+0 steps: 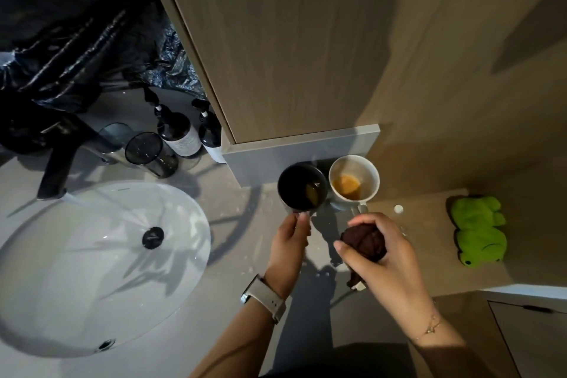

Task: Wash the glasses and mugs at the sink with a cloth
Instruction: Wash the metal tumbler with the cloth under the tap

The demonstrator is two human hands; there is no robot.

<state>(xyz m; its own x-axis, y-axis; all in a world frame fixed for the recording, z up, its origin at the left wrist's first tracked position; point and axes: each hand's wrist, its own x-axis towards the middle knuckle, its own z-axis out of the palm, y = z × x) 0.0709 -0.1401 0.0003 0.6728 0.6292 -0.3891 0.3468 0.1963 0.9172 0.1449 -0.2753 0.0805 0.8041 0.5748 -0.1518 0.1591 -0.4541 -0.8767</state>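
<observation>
On the grey counter a white oval sink takes the left side, with a black drain plug in its basin and a black faucet reaching over its rim. Behind the faucet stand two smoky glass tumblers and two dark pump bottles, with a crumpled black plastic bag above them. A wooden cabinet comes down to the counter just behind the mugs, and a green frog toy lies well apart on the right, near a small white cap. The dark mug stands on the counter to the right of the sink, touching the white mug; it holds dark liquid with something pale floating, while the white one has an orange-brown rest at the bottom. The left hand, with a grey watch on the wrist, pinches the near side of the dark mug. The right hand has its fingers curled round a bunched dark brown cloth. The handle of the dark mug is hidden by the fingers, and the handle of the white mug is only partly seen.
</observation>
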